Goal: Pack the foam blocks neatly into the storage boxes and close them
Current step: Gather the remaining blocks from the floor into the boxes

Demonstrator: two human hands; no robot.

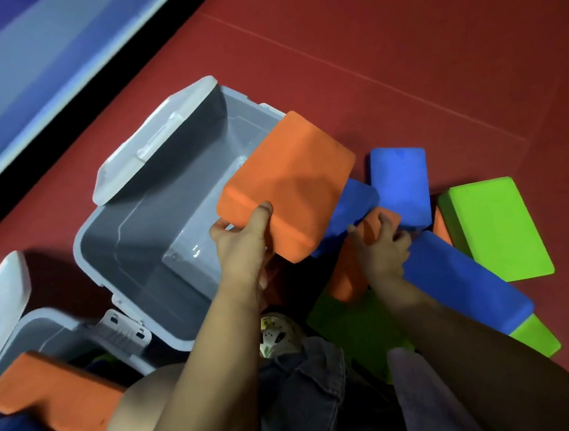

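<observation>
At far left, a grey storage box [39, 332], lid raised, already holding an orange block [49, 398] and a blurred dark blue one, probably foam too. Next right, an empty grey box [144, 230], lid hinged back. Left hand [244, 244] gripping a large orange foam block [287, 187], thumb on top, over that box's right rim. Right hand [383, 247] curled around a smaller orange block [375, 226]. Further right, blue blocks [400, 185] and green blocks [498, 228] heaped on the red floor [398, 45].

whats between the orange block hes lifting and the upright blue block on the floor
Head view: another blue block lies tilted between the lifted orange block and the upright blue block.
</observation>
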